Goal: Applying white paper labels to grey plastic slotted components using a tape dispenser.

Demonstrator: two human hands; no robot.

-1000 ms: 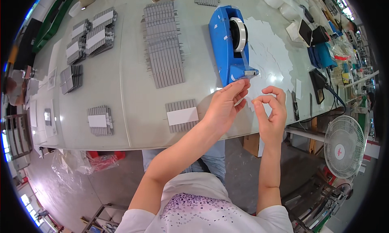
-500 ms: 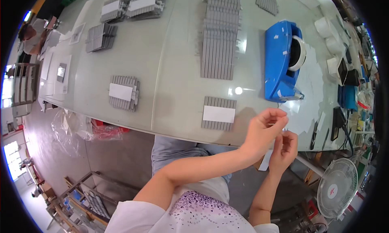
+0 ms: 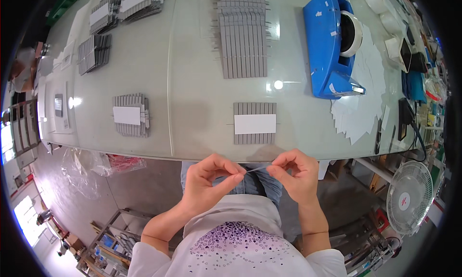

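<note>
A short, thin strip of clear tape (image 3: 259,167) is stretched between my two hands, just off the table's front edge and above my lap. My left hand (image 3: 208,183) pinches one end between thumb and fingers. The other end is pinched by my right hand (image 3: 299,177). Just beyond them on the table lies a flat row of grey slotted strips (image 3: 255,139), with a white paper label (image 3: 255,124) across its middle. To the right stands a blue tape dispenser (image 3: 320,50) with a large roll of tape (image 3: 357,33) in it.
A long row of grey strips (image 3: 244,50) reaches to the back. At left sit a labelled grey bundle (image 3: 131,130) and several more stacks (image 3: 95,54). White paper sheets (image 3: 358,118) lie under the dispenser. A fan (image 3: 409,197) stands right, beyond the table edge.
Both hands have moved left and nearer to me, from beside the tape dispenser to in front of the labelled strips. They are farther apart, with the tape now visible between them.
</note>
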